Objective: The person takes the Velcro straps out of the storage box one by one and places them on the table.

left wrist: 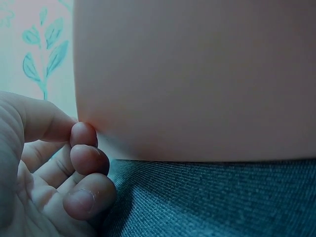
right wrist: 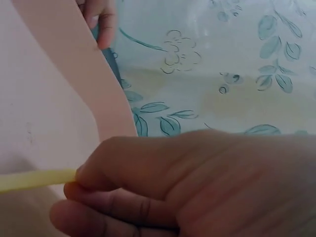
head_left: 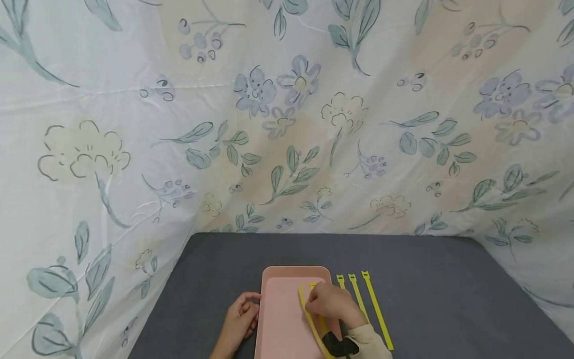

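Observation:
A pink tray [head_left: 280, 314] lies lengthwise between the hands. My left hand [head_left: 237, 321] is at its left side; in the left wrist view, its fingers [left wrist: 83, 133] are bent loosely and one fingertip touches the tray's outer wall [left wrist: 197, 79]. Over the tray's right half, my right hand [head_left: 332, 303] pinches a flat yellow cable strap [head_left: 307, 314] between thumb and fingers. That strap [right wrist: 37, 179] sticks out from the fingertips in the right wrist view. Another yellow strap [head_left: 323, 325] lies in the tray, partly covered by the right hand.
To the right of the tray, three yellow straps [head_left: 376, 309] with slotted heads lie side by side on the dark grey table [head_left: 439, 299]. The right forearm partly covers some of them. A floral cloth [head_left: 287, 124] hangs behind and around the table.

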A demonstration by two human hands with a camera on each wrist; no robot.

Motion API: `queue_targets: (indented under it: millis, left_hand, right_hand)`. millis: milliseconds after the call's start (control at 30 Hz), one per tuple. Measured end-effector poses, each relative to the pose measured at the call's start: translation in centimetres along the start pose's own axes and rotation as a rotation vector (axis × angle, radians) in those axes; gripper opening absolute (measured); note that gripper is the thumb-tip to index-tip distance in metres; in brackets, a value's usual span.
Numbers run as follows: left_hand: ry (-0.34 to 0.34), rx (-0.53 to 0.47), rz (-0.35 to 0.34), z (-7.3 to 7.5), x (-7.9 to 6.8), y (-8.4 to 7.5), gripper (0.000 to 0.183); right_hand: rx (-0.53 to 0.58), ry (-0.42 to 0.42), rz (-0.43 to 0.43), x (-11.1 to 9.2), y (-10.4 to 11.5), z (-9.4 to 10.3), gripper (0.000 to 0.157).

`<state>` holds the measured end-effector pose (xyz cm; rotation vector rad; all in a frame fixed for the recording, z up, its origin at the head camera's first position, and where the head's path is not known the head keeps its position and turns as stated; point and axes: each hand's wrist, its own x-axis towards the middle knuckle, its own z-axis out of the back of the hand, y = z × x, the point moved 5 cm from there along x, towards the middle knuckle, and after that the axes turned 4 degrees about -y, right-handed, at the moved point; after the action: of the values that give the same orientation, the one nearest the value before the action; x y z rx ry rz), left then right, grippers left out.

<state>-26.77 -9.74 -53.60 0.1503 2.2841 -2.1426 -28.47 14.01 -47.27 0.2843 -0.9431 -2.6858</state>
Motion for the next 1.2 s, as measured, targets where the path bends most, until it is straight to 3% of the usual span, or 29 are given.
queue_targets:
  millis: [300,533,833,1200]
  left_hand:
    - [-0.002,0.001,-0.007,0.0,0.0,-0.1,0.035]
    - [-0.007,-0.002,0.0,-0.1,0.1,-0.1,0.035]
    - [-0.016,-0.003,0.007,-0.2,0.2,-0.1,0.035]
    - [-0.019,-0.003,-0.003,-0.2,0.2,-0.1,0.035]
  right_hand:
    - [0.331,0.109,0.06,0.3,0.5,0.9,0.026]
    - [0.463,0.148,0.168,0.4,1.2,1.1,0.019]
    - [0.562,0.131,0.267,0.7,1.8,1.8,0.023]
    - [0.68,0.122,0.168,0.5,2.0,1.9,0.022]
